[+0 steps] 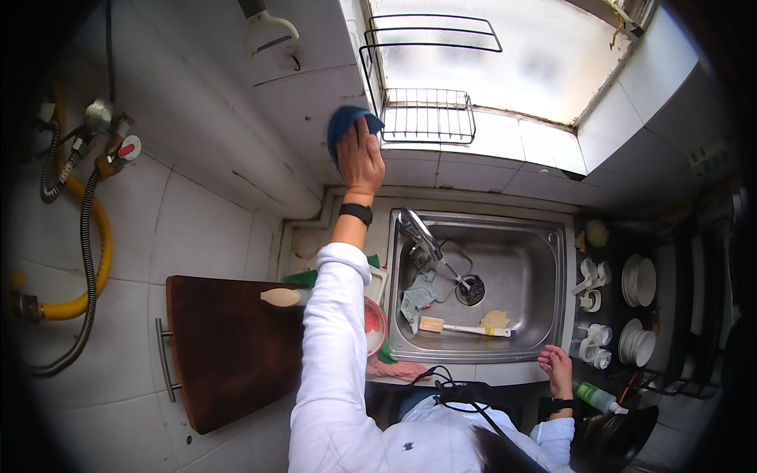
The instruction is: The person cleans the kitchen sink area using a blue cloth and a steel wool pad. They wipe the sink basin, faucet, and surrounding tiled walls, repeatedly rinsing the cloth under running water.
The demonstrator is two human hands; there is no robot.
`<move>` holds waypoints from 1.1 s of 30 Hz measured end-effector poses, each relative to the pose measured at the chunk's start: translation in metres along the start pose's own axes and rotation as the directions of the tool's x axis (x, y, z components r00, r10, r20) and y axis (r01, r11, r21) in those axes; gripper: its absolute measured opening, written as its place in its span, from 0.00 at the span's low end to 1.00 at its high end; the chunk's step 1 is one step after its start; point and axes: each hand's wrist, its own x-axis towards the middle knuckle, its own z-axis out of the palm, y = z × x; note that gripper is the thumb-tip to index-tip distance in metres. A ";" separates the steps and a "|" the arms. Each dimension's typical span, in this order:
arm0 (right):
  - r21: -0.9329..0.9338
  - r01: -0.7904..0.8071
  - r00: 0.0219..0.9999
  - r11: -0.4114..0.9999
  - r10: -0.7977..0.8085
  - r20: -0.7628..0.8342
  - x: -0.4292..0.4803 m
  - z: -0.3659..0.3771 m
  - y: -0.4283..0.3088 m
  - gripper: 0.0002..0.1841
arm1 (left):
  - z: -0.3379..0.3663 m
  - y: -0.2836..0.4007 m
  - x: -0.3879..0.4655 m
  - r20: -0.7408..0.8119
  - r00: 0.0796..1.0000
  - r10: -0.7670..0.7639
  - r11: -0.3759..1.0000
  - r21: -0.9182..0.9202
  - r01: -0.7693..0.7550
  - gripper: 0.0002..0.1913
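My left hand (362, 159) is raised at the tiled wall left of the window, pressing a blue cloth (342, 131) flat against the tiles. The cloth's edge lies beside a black wire rack (429, 142). My right hand (556, 363) hangs near the front right corner of the steel sink (408, 352), fingers loosely curled, with nothing seen in it. In the sink lie a pale green cloth (419, 298), a long-handled brush (473, 330) and a round yellowish sponge (494, 319). The chrome faucet (421, 233) reaches over the basin.
A dark wooden cutting board (236, 355) stands at the left. Beside my left sleeve are a red-rimmed bowl (381, 325) and a pink cloth (399, 370). White bowls (639, 281), clear cups (594, 346) and a green bottle (597, 397) are at the right. A yellow hose (71, 308) runs along the left wall.
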 end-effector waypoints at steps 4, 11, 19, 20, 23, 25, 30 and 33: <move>-0.032 -0.009 0.999 0.999 0.007 -0.045 -0.002 -0.002 -0.003 0.13 | -0.013 -0.026 0.050 -0.186 0.979 0.084 0.992 0.104 -0.065 0.28; -0.044 -0.056 0.997 0.997 0.053 -0.059 0.001 -0.005 0.006 0.13 | 0.031 -0.047 0.007 -0.398 0.808 -0.434 0.898 -0.262 0.354 0.31; -0.020 -0.084 0.996 0.996 0.083 -0.030 0.011 0.002 0.008 0.13 | 0.093 -0.076 -0.064 -0.124 0.541 -0.832 0.455 -0.711 0.536 0.33; -0.013 -0.088 0.996 0.996 0.088 -0.031 0.011 0.004 0.008 0.13 | 0.103 -0.071 -0.073 -0.064 0.495 -0.866 0.356 -0.775 0.523 0.34; 0.000 -0.094 0.996 0.996 0.094 -0.003 0.012 0.008 0.009 0.14 | 0.120 -0.053 -0.088 0.102 0.373 -0.922 0.159 -0.779 0.607 0.34; -0.003 -0.121 0.993 0.993 0.121 0.004 0.013 0.010 0.009 0.14 | 0.110 -0.050 -0.095 0.239 0.273 -0.932 0.003 -0.746 0.665 0.34; -0.013 -0.080 0.995 0.997 0.080 0.051 0.023 0.011 0.003 0.14 | 0.057 -0.066 -0.084 0.612 0.363 -0.702 -0.357 -0.745 0.564 0.33; -0.031 -0.057 0.997 0.998 0.058 0.042 0.026 0.014 -0.003 0.14 | 0.044 -0.048 -0.059 0.586 0.445 -0.677 -0.406 -0.802 0.437 0.21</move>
